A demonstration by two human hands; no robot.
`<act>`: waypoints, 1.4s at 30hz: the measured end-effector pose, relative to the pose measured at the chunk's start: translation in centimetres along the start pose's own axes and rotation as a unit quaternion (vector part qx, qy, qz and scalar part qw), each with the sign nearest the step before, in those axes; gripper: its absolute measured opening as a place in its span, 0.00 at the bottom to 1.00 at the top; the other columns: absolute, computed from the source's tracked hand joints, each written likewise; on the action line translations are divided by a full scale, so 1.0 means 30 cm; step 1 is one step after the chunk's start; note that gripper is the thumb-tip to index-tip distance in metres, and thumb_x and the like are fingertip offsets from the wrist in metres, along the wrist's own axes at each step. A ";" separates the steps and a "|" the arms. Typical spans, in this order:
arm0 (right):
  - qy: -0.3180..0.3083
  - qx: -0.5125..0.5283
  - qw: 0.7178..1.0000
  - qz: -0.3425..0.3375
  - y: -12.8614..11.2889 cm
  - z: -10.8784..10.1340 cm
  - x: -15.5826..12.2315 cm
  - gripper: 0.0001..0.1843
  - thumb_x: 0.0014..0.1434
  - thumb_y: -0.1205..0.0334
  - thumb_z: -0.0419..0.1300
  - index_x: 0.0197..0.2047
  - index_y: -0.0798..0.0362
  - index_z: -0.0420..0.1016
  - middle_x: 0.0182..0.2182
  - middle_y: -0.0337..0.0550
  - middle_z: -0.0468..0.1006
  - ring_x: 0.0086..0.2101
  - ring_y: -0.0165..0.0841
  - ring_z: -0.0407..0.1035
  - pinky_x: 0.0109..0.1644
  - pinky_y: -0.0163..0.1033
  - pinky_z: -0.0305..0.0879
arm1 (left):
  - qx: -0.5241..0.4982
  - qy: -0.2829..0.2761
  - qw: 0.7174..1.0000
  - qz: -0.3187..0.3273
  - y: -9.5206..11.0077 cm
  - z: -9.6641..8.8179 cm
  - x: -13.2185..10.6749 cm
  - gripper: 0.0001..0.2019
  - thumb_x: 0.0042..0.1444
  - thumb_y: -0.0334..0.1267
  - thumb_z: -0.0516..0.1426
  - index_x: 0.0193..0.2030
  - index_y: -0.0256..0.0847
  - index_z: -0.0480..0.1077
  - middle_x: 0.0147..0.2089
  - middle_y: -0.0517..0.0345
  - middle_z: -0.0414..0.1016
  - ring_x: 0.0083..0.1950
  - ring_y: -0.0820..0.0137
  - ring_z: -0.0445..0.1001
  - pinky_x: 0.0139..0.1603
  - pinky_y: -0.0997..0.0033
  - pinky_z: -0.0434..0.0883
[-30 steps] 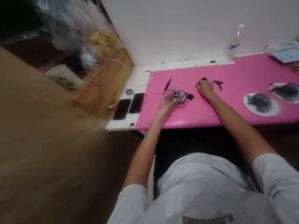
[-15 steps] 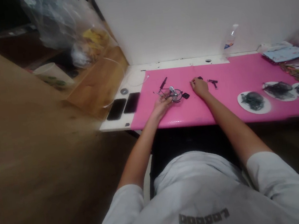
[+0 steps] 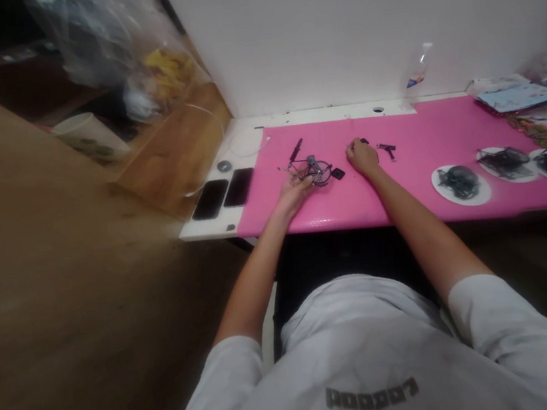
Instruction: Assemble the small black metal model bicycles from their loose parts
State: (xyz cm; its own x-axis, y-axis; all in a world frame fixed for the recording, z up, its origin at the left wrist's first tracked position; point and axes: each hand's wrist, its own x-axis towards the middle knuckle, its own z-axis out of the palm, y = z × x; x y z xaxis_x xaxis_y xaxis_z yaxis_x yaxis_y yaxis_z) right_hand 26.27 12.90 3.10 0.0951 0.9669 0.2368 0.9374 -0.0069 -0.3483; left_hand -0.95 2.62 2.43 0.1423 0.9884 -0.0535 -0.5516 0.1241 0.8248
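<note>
A miniature bicycle (image 3: 318, 171), dark with a spoked wheel, is held over the pink mat by my left hand (image 3: 294, 190), whose fingers close on its lower side. Just right of its wheel lies a small black square piece (image 3: 338, 173). My right hand (image 3: 362, 156) rests on the mat with fingers pinched together; whatever they grip is too small to make out. By those fingers a black part (image 3: 364, 141) partly shows. To the right of this hand sits a dark, angular small part (image 3: 387, 148).
Two black phones (image 3: 210, 200) and a round grey disc (image 3: 224, 166) lie on the white table edge at left. White plates (image 3: 441, 196) with dark, thin parts stand at right. Behind them are a clear bottle (image 3: 419, 68) and light-blue packets (image 3: 516, 98). A wooden box (image 3: 175, 144) adjoins the table.
The whole view has shifted slightly. My left hand keeps the bicycle, which looks turned a little. My right fingers stay pinched near the same spot.
</note>
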 end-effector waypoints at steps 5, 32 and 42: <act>-0.001 0.079 0.997 -0.019 0.006 -0.019 -0.006 0.12 0.71 0.56 0.57 0.47 0.53 0.78 0.44 0.57 0.84 0.41 0.47 0.75 0.48 0.47 0.68 | -0.001 0.003 1.000 0.005 0.002 0.002 -0.004 0.25 0.56 0.25 0.71 0.58 0.39 0.73 0.59 0.46 0.84 0.54 0.63 0.86 0.66 0.52 0.79; -0.073 0.393 0.906 -0.142 -0.161 -0.092 -0.417 0.18 0.61 0.42 0.66 0.39 0.49 0.79 0.35 0.45 0.81 0.33 0.37 0.72 0.42 0.44 0.73 | -0.008 0.036 0.999 0.017 -0.027 0.012 0.002 0.28 0.58 0.27 0.72 0.59 0.43 0.63 0.59 0.45 0.82 0.58 0.58 0.85 0.69 0.37 0.77; -0.117 0.371 0.902 -0.185 -0.156 -0.063 -0.424 0.18 0.63 0.45 0.65 0.43 0.51 0.84 0.40 0.48 0.85 0.40 0.40 0.77 0.50 0.46 0.77 | -0.007 0.065 0.997 0.044 -0.023 0.023 0.001 0.31 0.57 0.28 0.72 0.63 0.44 0.63 0.60 0.46 0.80 0.58 0.58 0.85 0.67 0.41 0.78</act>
State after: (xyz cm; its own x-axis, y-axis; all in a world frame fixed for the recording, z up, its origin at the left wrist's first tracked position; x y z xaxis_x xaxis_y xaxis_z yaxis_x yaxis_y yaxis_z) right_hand 21.32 0.16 3.43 -0.3331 0.8960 0.2935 0.3992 0.4160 -0.8171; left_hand 0.01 2.49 2.26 -0.0149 0.9984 -0.0540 -0.5685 0.0359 0.8219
